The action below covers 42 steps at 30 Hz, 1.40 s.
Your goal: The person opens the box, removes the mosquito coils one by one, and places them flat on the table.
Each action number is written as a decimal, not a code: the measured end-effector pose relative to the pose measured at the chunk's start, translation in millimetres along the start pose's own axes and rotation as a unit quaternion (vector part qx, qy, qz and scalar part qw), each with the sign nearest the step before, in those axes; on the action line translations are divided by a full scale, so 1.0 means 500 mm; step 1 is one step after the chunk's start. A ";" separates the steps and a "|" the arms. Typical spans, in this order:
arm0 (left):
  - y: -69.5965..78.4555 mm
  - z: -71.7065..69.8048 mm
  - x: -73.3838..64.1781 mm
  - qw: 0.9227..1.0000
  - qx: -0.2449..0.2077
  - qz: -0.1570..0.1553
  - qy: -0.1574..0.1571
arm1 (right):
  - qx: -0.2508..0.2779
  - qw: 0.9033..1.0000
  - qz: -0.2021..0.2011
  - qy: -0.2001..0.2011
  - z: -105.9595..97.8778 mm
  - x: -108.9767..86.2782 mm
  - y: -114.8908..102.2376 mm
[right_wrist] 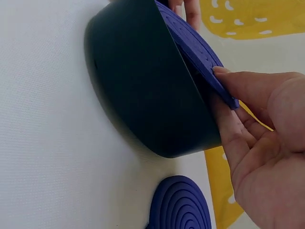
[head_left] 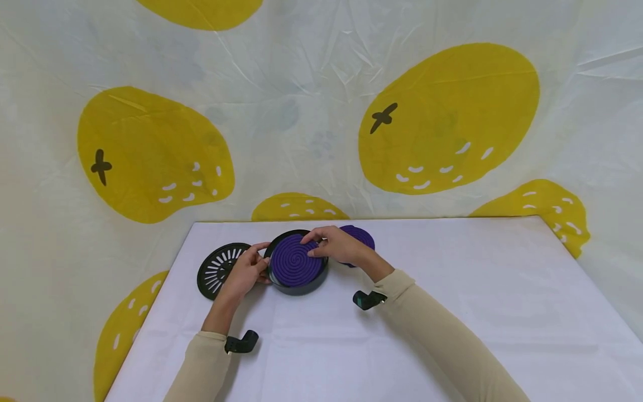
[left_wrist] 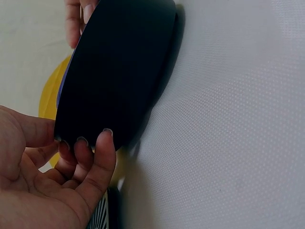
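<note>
A purple mosquito coil (head_left: 293,262), wound in a flat spiral, lies tilted in the mouth of a round black tin (head_left: 300,290). My right hand (head_left: 339,245) pinches the coil's right edge. In the right wrist view the thumb (right_wrist: 233,78) is on top of the coil (right_wrist: 202,52) and the other fingers reach under it, inside the rim. On the tin's left side, my left hand (head_left: 245,273) grips the wall. The left wrist view has its thumb at the rim and its fingertips (left_wrist: 104,138) against the outer wall of the tin (left_wrist: 114,71).
A black slotted lid (head_left: 207,273) lies left of the tin, partly behind my left hand. Another purple coil (head_left: 363,237) rests on the white table (head_left: 452,268) to the right, partly covered by my right hand. Behind the table hangs a cloth (head_left: 301,139) printed with yellow fruit.
</note>
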<state>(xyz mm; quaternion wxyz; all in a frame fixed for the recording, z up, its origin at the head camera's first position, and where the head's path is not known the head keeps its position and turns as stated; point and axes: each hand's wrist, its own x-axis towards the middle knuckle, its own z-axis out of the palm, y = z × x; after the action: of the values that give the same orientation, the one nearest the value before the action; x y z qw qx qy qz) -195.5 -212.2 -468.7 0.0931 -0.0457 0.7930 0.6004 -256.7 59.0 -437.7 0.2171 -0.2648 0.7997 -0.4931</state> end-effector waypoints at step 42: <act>0.012 0.000 -0.008 1.000 -0.001 -0.004 -0.006 | 0.084 0.996 -0.005 0.033 -0.020 -0.030 0.004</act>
<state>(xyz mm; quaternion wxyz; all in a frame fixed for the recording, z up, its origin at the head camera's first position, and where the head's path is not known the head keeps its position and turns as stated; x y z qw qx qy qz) -192.5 -210.6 -462.0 0.1003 -0.0455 0.7913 0.6014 -251.6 76.2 -433.9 0.2091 -0.2332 0.7610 -0.5681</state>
